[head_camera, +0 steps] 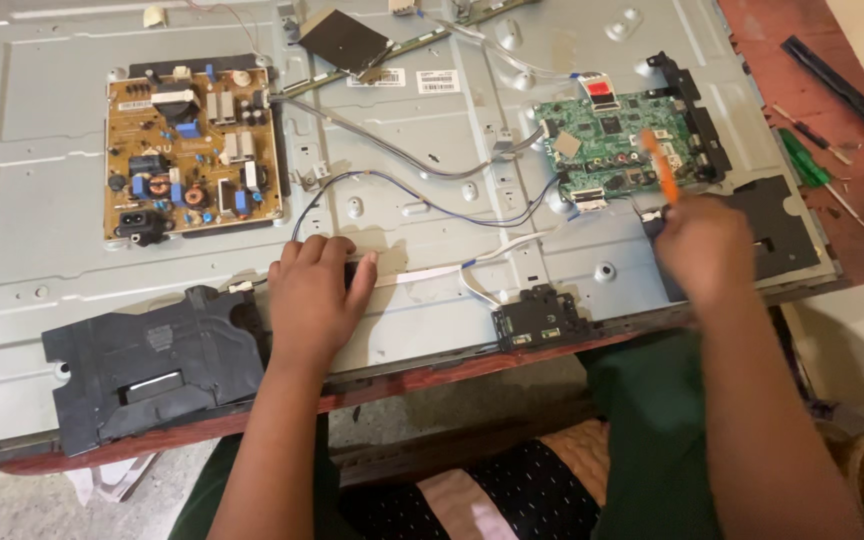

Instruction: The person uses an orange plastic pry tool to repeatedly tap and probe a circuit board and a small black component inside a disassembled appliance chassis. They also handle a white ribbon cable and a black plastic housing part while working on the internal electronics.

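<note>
Two bare hands are over the grey sheet-metal back panel [432, 300] of an opened flat screen that lies face down on a reddish wooden table [857, 230]. My left hand [314, 300] lies palm down on the panel near its front edge, fingers unclenched and spread flat, grasping nothing; it touches the metal just right of the black plastic speaker box [147, 365] at the lower left. My right hand [704, 245] is clenched around a slim orange-handled screwdriver [660, 165], blurred in the view, whose handle sticks up out of the fist and overlaps the green rectangular circuit board [612, 140]. I cannot tell where its tip sits, since the hand hides it. That hand hovers at the near right corner of the green board, beside a second black plastic speaker box [772, 235].

Far left sits the tan power supply board [192, 150], well apart from both hands. Thin grey and black wires [422, 185] run between the two boards. A small black module [540, 318] sits on the front edge between my hands. A green-handled screwdriver [807, 165] lies on the table to the right.
</note>
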